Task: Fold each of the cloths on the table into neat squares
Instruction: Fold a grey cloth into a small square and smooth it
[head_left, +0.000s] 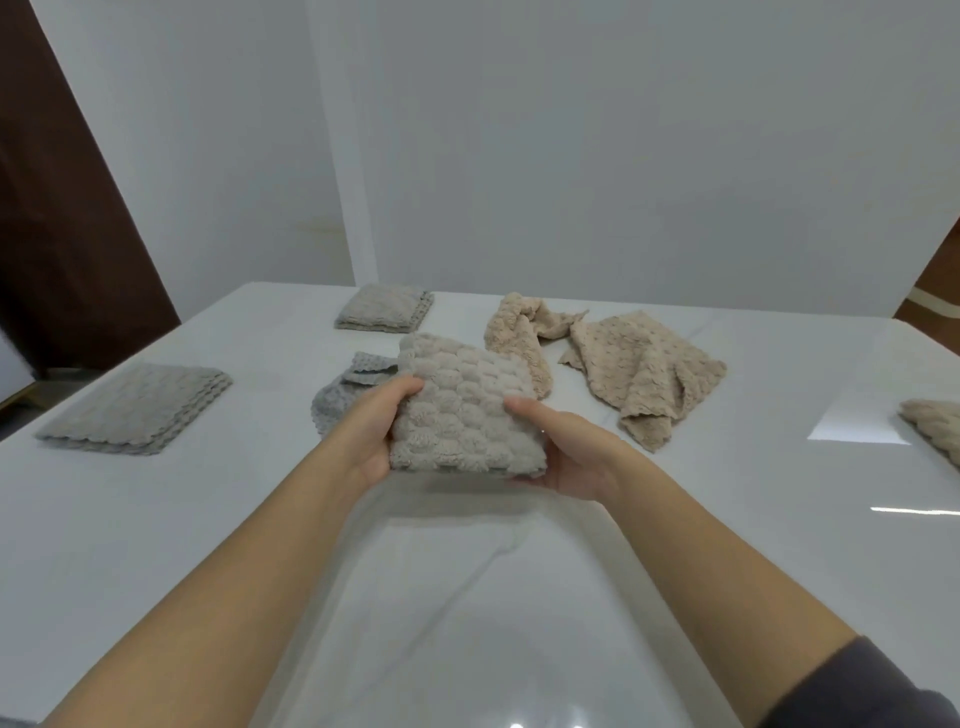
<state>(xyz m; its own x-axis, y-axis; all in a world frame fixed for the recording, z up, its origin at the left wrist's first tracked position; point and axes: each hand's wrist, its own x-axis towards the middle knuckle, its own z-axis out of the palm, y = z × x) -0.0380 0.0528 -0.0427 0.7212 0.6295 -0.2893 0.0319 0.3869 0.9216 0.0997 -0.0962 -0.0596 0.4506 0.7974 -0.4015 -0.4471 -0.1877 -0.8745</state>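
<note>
A folded pale grey-beige fluffy cloth (462, 405) is held up above the white table (156, 519). My left hand (371, 431) grips its left edge and my right hand (563, 452) grips its right edge from below. Behind it lies a crumpled grey cloth (340, 395), partly hidden. Two unfolded beige cloths lie further back: a bunched one (514, 332) and a spread, wrinkled one (644, 379). Folded grey squares rest at the left (137, 408) and at the far middle (384, 307).
Another beige cloth (935, 426) shows at the right edge of the table, cut off by the frame. White walls stand behind the table, and a dark brown panel (62, 234) is at the far left.
</note>
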